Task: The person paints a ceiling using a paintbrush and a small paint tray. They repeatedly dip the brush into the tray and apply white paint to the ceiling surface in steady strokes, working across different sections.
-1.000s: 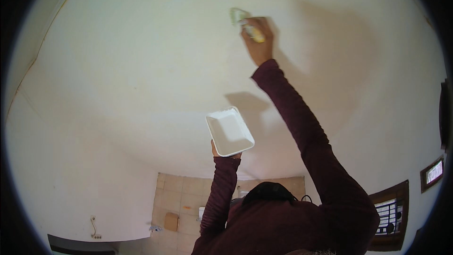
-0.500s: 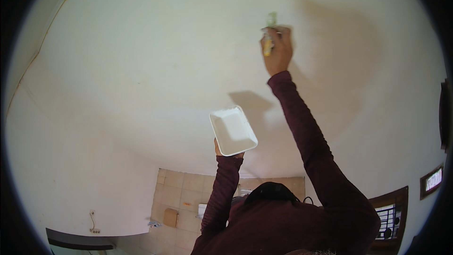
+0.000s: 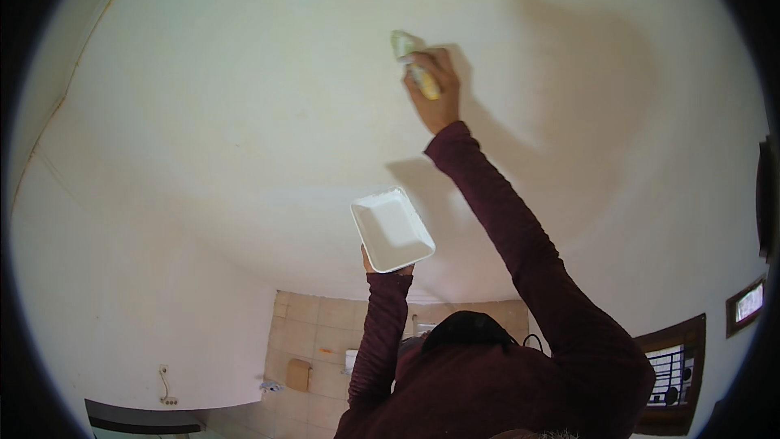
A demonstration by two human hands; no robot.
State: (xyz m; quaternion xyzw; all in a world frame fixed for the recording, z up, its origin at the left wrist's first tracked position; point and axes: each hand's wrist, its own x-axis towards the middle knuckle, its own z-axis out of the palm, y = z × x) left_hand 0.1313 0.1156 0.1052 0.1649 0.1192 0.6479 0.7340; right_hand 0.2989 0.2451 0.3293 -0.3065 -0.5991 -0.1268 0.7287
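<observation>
A pale wall meets beige floor tiles.

The right hand holds a paintbrush (yellow-handled) at the pale wall, the left hand a white tray.

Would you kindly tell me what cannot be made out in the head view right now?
All in the head view:
- Left hand: mostly hidden behind the white tray, so its finger placement is unclear.
- Brush: its handle is partly covered by the fingers of the right hand.
- White thing: partly hidden by the left sleeve.
- Bluish thing on the tiled floor: too small to identify.
</observation>
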